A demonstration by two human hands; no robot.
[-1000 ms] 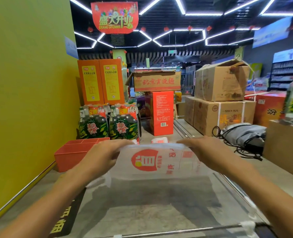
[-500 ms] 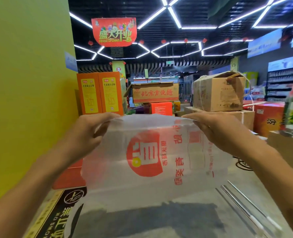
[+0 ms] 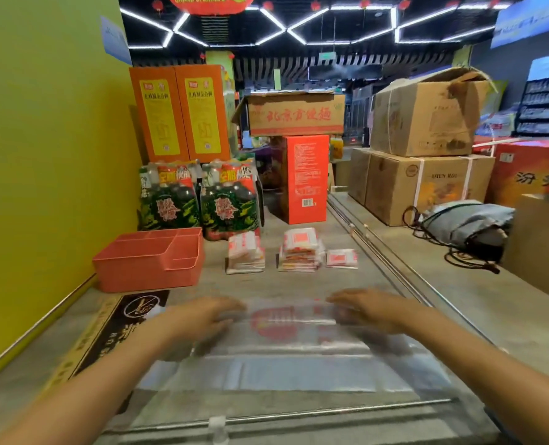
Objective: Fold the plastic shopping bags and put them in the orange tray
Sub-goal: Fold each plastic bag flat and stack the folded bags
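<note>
A clear plastic shopping bag (image 3: 286, 351) with a red logo lies spread flat on the grey counter in front of me. My left hand (image 3: 202, 316) rests on its far left part and my right hand (image 3: 369, 308) on its far right part, both blurred, fingers stretched out flat. The orange tray (image 3: 147, 268), with dividers inside, stands at the left by the yellow wall. Beyond the bag lie stacks of folded bags: one stack (image 3: 245, 253), a taller stack (image 3: 300, 252) and a small one (image 3: 342, 259).
Green bottle packs (image 3: 199, 200) and a red carton (image 3: 305, 178) stand behind the tray and stacks. Cardboard boxes (image 3: 424, 184) and a grey bag with cables (image 3: 466, 223) sit right of the metal rails (image 3: 376, 252). A metal bar (image 3: 282, 412) crosses the near edge.
The bag was held up in the air by both hands; now it lies flat on the counter, with both hands lowered onto it. The view has tilted downwards.
</note>
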